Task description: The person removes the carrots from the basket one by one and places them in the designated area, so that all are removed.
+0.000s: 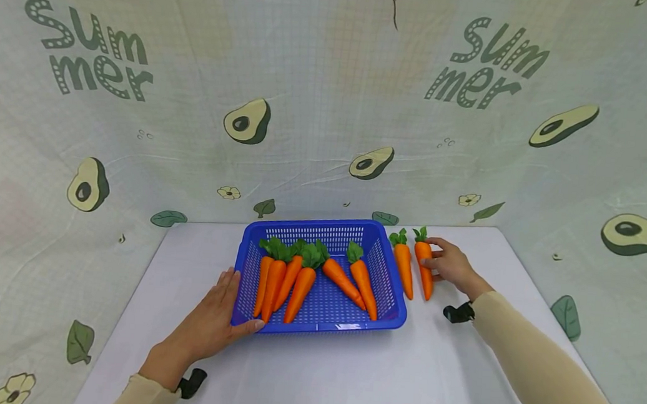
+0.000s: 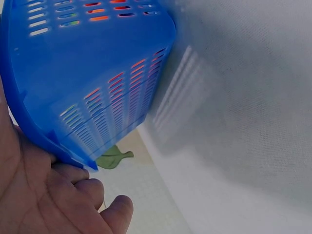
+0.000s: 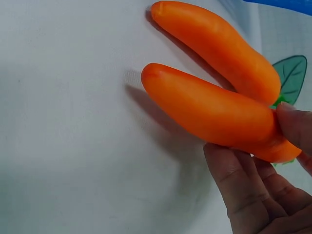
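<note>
In the head view, the left hand [image 1: 208, 316] is resting against the left side of a blue basket [image 1: 337, 326], its thumb touching the front rim. 6 carrots [image 1: 298, 294] are lying inside, to that hand's right. Well apart from it, the right hand [image 1: 456, 267] is pinching 1 held carrot [image 1: 426, 285] beyond the basket's right side; 1 loose carrot [image 1: 403, 269] is lying between them on the white table [image 1: 333, 381].

In the left wrist view, the left hand is touching the basket's rim, and orange is showing through the slots.

In the right wrist view, thumb and fingers are clasping the held carrot, its tip pointing away from the palm, the loose carrot lying just beside it.
</note>
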A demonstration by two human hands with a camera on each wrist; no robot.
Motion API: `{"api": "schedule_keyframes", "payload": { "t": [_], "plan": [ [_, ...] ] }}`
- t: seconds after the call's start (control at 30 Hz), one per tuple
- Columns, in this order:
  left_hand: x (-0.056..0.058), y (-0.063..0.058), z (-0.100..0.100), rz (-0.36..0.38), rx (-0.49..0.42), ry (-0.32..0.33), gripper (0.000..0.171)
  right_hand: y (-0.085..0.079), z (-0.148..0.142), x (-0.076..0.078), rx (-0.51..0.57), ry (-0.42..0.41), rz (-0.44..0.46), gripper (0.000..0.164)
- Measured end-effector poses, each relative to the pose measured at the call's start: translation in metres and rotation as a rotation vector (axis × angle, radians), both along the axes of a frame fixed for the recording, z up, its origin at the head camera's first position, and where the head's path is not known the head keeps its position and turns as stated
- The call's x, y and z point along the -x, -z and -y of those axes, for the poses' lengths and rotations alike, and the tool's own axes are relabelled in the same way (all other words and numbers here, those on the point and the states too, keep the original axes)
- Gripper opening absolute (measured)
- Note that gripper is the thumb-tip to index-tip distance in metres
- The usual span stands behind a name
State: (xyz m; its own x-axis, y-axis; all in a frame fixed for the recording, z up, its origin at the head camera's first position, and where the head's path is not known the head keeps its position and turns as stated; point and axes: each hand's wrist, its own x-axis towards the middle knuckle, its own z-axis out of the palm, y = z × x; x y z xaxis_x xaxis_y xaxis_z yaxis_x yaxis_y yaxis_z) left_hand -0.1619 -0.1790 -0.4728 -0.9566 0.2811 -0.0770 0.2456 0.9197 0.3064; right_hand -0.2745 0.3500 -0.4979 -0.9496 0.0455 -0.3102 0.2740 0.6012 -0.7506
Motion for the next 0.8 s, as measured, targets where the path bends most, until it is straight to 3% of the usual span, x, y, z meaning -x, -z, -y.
{"api": "schedule_keyframes", "payload": {
  "t": [0.8],
  "plan": [
    [0.0000,0.0015,0.0010,-0.011,-0.007,0.012,0.123,0.0081,0.0069,0.0038,-0.084,-0.015,-0.002,0.067]
  ]
}}
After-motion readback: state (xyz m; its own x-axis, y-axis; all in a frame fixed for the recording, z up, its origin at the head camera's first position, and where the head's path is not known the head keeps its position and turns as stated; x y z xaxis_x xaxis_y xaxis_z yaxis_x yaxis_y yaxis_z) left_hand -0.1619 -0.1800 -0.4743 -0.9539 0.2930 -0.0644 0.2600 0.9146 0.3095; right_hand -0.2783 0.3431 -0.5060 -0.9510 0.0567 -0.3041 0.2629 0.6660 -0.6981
